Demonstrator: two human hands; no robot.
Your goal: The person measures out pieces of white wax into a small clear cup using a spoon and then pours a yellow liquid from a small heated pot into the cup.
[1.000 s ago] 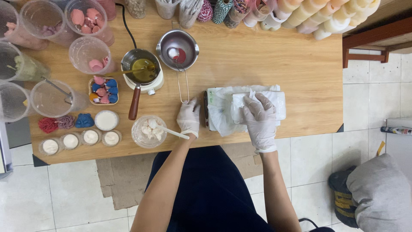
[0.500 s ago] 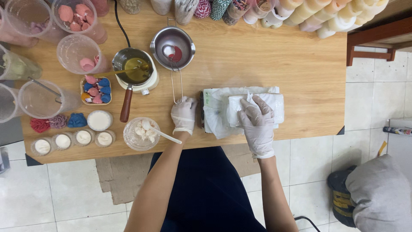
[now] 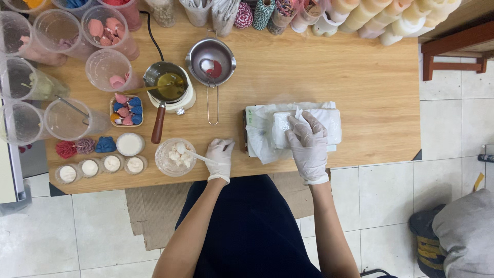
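The pack of white wipes (image 3: 293, 129) lies right of centre on the wooden table (image 3: 360, 77), its wrapper pale and rectangular, any print too small to make out. The right hand (image 3: 307, 141), gloved white, rests on top with fingers bent and seems to pinch a sheet at the opening, though the grip is hard to see. The step in hand looks like pulling out a sheet; that calls for a steady lift while the pack stays down. The left hand (image 3: 219, 157), also gloved, holds a thin white stick (image 3: 198, 156) that reaches into a clear bowl (image 3: 175, 156) of white lumps. Above sit a small pot (image 3: 167, 82) of yellow liquid on a cream warmer and a metal saucepan (image 3: 211, 62). Clear cups (image 3: 105, 67) with pink pieces fill the upper left; pale tubes (image 3: 386, 15) line the top right.
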